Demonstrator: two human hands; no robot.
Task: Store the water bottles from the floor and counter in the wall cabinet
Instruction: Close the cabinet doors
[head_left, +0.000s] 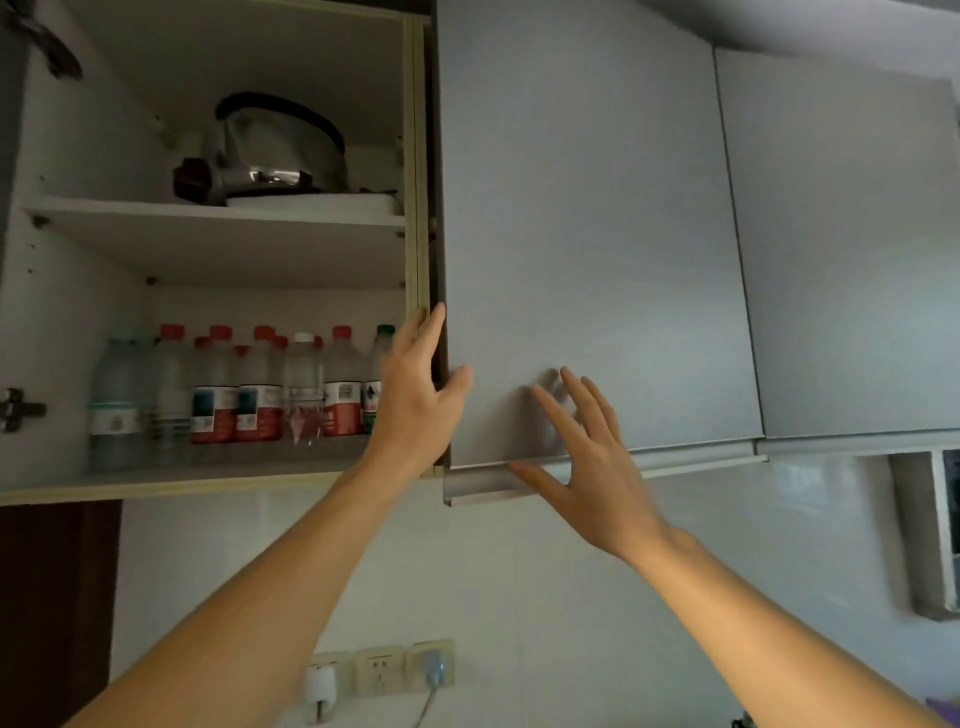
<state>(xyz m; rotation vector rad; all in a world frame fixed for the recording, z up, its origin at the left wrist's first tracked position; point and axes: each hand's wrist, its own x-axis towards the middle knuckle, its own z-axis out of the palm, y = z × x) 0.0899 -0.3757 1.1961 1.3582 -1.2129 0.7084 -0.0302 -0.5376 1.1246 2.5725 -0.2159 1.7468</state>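
The wall cabinet (218, 249) stands open, its lower shelf lined with water bottles (234, 395). Steady the door (582, 234) evenly: your left hand (415, 395) cups its edge, fingers together, while your right hand (587, 462) hovers with fingers spread, thumb under the bottom lip.

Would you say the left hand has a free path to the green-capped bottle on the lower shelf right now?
Probably yes. The left hand is at the door's edge, right beside the green-capped bottle, which stands at the row's right end. The compartment is open, with nothing between them.
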